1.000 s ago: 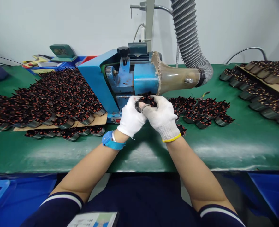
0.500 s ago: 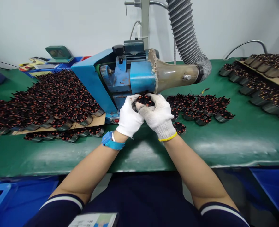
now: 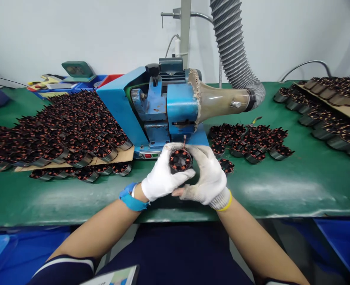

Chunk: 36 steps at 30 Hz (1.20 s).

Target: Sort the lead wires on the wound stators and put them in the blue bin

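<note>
A round black motor stator with copper windings (image 3: 180,160) is held in front of the blue machine (image 3: 183,101), its open ring facing up toward the camera. My left hand (image 3: 168,172), in a white glove, has its fingers and thumb wrapped round the stator's left and lower sides. On the right side, my right hand (image 3: 203,174), in a glove with a yellow cuff, has its fingers curled against the stator's rim, its thumb lower down and off the part. A short lead with a light tip (image 3: 185,139) stands up from the stator's top edge.
Many stators (image 3: 71,126) crowd the left on cardboard (image 3: 127,153). A smaller group (image 3: 255,138) sits right of the machine, with more stators (image 3: 329,114) at far right. A grey ribbed hose (image 3: 230,43) joins the machine's nozzle. Blue bins (image 3: 48,245) stand below the green table (image 3: 267,198).
Both hands have drawn the stator back from the machine, toward my body. The ring now shows more fully from above, and my right thumb has come off it.
</note>
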Each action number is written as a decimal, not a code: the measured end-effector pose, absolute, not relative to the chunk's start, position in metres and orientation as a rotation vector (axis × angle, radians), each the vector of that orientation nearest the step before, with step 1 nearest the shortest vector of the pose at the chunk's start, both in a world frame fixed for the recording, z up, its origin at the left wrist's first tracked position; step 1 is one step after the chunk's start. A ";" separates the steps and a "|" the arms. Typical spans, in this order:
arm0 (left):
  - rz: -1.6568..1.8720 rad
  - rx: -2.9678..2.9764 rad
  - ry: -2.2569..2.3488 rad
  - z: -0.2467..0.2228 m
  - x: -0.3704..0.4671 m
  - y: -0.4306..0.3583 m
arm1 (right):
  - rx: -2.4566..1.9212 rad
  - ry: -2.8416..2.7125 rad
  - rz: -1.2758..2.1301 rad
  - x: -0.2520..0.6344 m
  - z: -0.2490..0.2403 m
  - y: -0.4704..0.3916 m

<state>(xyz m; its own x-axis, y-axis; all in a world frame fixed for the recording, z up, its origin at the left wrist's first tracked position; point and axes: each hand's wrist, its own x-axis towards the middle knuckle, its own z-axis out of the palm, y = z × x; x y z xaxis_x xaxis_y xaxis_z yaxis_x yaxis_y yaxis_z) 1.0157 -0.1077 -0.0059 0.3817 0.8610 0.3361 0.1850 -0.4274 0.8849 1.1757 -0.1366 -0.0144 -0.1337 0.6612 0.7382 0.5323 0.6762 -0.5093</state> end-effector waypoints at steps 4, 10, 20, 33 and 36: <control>0.812 1.468 0.586 0.004 1.004 -0.106 | -1.172 -1.820 0.092 1.173 -0.017 -0.132; 0.799 1.315 0.581 0.005 1.001 -0.106 | -1.072 -1.810 0.038 1.179 -0.017 -0.133; 0.950 1.414 0.749 -0.002 1.029 -0.112 | -1.159 -1.188 0.565 1.192 -0.018 -0.127; 1.581 2.156 0.961 -0.027 1.021 -0.106 | -0.956 -0.720 1.036 1.137 -0.010 -0.125; 1.564 2.216 0.999 -0.030 1.021 -0.099 | -0.903 -0.640 1.103 1.128 -0.001 -0.115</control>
